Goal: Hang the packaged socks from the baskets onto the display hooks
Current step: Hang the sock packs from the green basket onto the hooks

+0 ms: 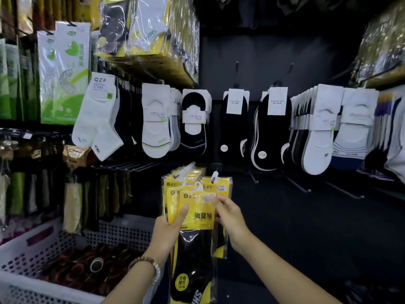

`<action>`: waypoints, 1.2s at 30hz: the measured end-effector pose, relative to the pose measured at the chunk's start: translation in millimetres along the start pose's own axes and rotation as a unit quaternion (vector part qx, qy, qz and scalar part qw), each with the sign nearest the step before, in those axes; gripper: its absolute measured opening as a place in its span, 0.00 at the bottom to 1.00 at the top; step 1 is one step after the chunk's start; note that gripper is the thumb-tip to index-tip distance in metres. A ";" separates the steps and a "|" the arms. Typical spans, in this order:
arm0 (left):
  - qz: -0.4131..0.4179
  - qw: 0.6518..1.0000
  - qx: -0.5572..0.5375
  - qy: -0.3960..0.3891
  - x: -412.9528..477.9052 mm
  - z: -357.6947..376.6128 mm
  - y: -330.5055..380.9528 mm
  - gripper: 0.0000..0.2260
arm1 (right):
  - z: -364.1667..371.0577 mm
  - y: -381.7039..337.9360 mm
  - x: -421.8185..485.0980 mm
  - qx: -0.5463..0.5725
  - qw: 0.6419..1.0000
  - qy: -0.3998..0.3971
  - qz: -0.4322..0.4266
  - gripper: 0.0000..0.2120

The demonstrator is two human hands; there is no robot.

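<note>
My left grip [173, 227] is clamped on a few yellow sock packs [201, 216], and my right grip [228, 213] pinches the front one, just below the display hooks [214, 176]. Some packs already hang there. The basket [54, 242] seems to hold more, so I judge much work is left.

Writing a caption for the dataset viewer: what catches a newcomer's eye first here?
The bright yellow-carded packs of black socks, low at centre, gripped by the left hand and pinched near the top by the right hand. Behind them, a row of white and black low-cut socks hangs across the middle; a white perforated plastic basket sits lower left.
</note>
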State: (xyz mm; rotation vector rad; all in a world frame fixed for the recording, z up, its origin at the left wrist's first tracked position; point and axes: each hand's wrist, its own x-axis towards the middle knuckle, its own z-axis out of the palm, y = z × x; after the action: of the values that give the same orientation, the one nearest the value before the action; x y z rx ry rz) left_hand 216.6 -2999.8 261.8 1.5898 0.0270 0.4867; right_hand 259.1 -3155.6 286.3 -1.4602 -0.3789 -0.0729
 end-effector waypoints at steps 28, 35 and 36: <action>0.054 0.996 0.051 0.043 36.2 -43.9 -12.1 0.26 | -17.7 29.6 75.9 -0.058 0.985 0.160 0.009 0.08; 0.052 0.998 0.030 0.025 34.7 -38.5 -19.8 0.22 | -28.0 47.0 71.3 -0.119 0.954 0.273 0.033 0.13; 0.047 0.998 0.024 0.024 33.5 -37.0 -19.7 0.20 | -29.5 47.6 67.0 -0.122 0.951 0.282 0.035 0.13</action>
State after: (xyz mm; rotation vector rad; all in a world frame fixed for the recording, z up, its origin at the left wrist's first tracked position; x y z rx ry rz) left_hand 240.4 -2952.7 252.6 1.6310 0.0008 0.6018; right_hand 341.3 -3166.7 258.8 -1.6190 0.1569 -0.4837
